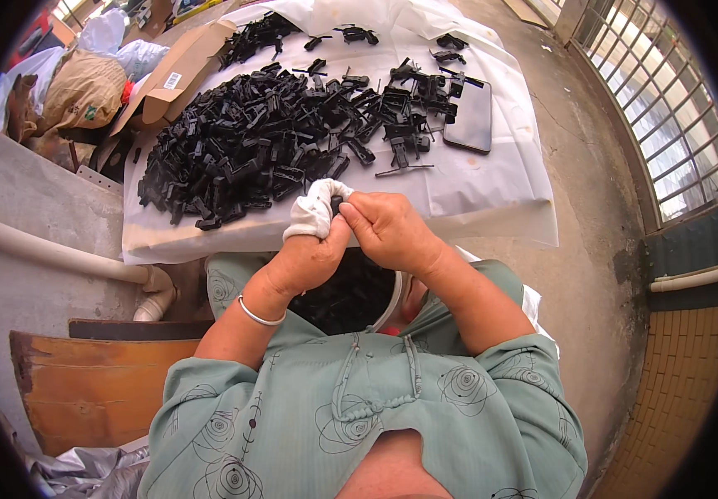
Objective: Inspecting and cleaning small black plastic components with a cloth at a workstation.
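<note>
Just beyond the table's near edge my two hands meet, closed together on a small black plastic part (336,205). White cloth, perhaps a glove, covers the fingers of my left hand (313,241), and the part's dark end shows beside it. My bare right hand (394,226) pinches at the same part, its thumb pressed forward; most of the part is hidden. Below my hands, between my knees, a white bucket (396,301) holds many black pieces (346,295). On the table ahead lies a large heap of black plastic parts (234,141).
White sheeting (483,195) covers the table. A dark flat phone or tablet (468,121) lies right of the heap. Behind the heap's left side leans an open cardboard box (177,73). Stuffed bags (84,83) stand far left, a white pipe (59,249) runs along the wall, and a barred window (666,100) is right.
</note>
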`<state>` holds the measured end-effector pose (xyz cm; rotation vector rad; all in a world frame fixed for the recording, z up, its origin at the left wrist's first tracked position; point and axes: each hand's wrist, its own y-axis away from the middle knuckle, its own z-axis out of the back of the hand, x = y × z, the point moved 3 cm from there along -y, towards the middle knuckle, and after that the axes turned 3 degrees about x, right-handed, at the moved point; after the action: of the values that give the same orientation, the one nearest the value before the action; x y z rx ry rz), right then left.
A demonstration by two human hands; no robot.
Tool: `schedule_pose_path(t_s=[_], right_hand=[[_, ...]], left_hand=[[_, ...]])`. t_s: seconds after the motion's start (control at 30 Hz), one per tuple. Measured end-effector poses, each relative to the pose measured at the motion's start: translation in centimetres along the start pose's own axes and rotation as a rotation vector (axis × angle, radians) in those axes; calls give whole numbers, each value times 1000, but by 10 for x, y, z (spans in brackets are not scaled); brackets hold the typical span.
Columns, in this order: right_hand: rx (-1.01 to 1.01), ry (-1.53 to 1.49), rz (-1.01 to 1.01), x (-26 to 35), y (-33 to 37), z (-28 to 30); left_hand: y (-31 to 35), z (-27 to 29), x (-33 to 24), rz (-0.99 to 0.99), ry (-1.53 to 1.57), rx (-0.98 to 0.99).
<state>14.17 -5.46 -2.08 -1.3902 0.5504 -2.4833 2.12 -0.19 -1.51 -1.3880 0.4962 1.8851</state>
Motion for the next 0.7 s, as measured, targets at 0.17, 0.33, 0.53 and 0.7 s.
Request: schedule_pose_path(t_s=[0.17,0.33,0.53,0.7], right_hand=[[-92,21,29,-6,3,-7],[-110,156,20,-10,3,31],[-103,823,-335,-52,13,61],[-216,451,-70,-32,7,53]], left_hand=[[0,2,-5,-81,-102,30],[-17,23,-26,-130,-111,-19],[-41,98,-32,-359,-1105,-405],[-21,78,-6,-330,-902,-534]])
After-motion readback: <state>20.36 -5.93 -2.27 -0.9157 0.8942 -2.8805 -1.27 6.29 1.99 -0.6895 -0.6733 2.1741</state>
